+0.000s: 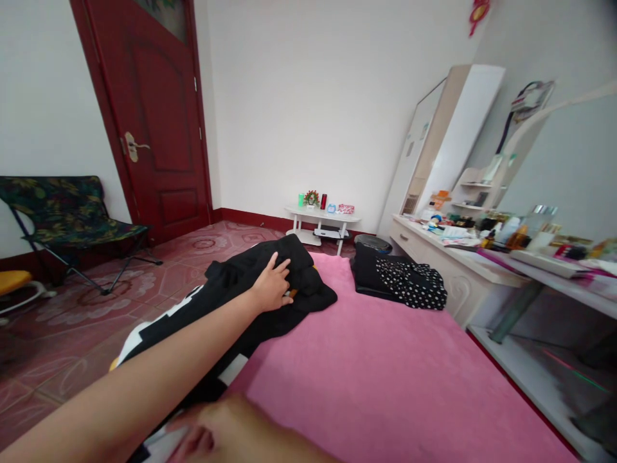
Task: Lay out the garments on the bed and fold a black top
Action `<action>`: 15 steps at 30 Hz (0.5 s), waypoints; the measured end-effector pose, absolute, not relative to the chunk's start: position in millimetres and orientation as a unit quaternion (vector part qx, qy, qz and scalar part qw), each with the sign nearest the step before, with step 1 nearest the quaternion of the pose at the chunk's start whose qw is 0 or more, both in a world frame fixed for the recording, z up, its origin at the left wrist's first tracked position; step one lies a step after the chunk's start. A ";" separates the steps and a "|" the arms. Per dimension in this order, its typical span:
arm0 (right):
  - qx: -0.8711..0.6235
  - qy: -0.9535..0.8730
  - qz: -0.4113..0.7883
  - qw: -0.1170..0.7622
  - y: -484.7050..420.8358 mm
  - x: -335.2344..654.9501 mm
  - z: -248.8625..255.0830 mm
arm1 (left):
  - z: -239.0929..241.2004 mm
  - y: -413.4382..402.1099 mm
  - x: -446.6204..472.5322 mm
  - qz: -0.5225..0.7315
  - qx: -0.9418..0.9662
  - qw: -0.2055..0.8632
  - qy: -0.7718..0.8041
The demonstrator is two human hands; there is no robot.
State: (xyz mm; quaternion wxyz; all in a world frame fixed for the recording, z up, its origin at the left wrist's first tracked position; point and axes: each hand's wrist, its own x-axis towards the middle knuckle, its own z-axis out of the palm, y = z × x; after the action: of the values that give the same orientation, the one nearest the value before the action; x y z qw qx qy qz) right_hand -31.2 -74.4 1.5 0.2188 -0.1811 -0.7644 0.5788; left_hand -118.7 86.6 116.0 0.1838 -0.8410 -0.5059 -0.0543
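Note:
A black garment with white patches (263, 328) lies spread along the left side of the pink bed cover (385, 360), and its exact kind is unclear. My left hand (274, 284) rests on the garment's far part with the fingers apart, beside a small orange-brown spot that looks like a label. Low in the picture, my right hand (207, 427) is slightly blurred, its fingers closed on a white part of the same garment near me. Part of the cloth is hidden under my left forearm.
Folded dark clothes, one with white dots (409, 283), lie at the bed's far right. A dressing table (448, 247) crowded with bottles lines the right side. Beyond the bed stands a small white table (322, 215). A folding chair (72, 212) is near the red door (159, 128).

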 end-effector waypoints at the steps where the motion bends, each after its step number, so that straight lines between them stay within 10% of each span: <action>1: -0.194 -0.761 0.574 0.231 -63.5 -16.5 0.2 | 108.9 87.1 -116.3 -0.053 -0.852 0.174 -0.491; 15: -0.254 -0.782 0.471 0.320 -38.7 13.2 17.8 | 99.7 90.5 -38.9 -0.058 -0.898 0.065 -0.431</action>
State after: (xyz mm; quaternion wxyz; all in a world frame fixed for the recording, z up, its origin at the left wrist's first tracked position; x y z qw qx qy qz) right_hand 13.2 -38.7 17.8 0.3202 -0.2538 -0.7816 0.4713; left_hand -38.9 90.5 99.7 0.0651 -0.8980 -0.4313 -0.0575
